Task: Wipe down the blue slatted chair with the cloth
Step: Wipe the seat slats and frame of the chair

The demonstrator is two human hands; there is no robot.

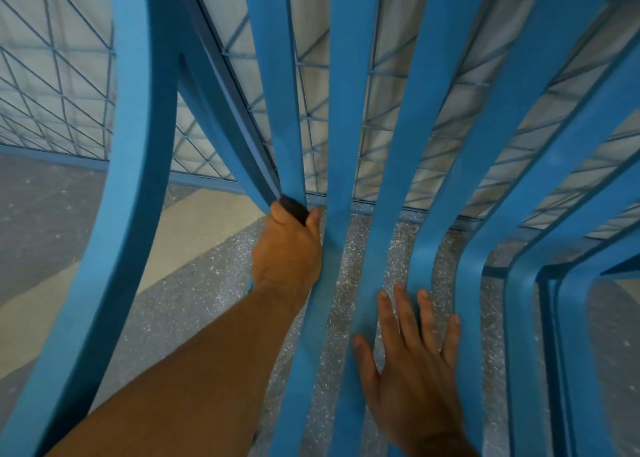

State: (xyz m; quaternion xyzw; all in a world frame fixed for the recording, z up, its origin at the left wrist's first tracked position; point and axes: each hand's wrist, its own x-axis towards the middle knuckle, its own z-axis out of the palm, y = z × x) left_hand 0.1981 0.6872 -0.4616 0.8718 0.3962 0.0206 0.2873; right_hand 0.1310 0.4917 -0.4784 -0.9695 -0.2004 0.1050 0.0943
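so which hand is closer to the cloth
Left. The left hand grips the dark cloth against a chair slat; the right hand lies flat on other slats, apart from it.

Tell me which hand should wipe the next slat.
Left. The left hand grips the cloth against a slat; the right hand lies flat on the chair, holding nothing, likely steadying it.

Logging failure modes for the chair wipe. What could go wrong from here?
1. The left hand grips the dark cloth in the tight junction where a brace meets a slat of the blue chair; it could snag or bunch there.
2. The right hand lies flat across two slats, fingers over the gap; leaning on it might shift the chair or trap a finger.
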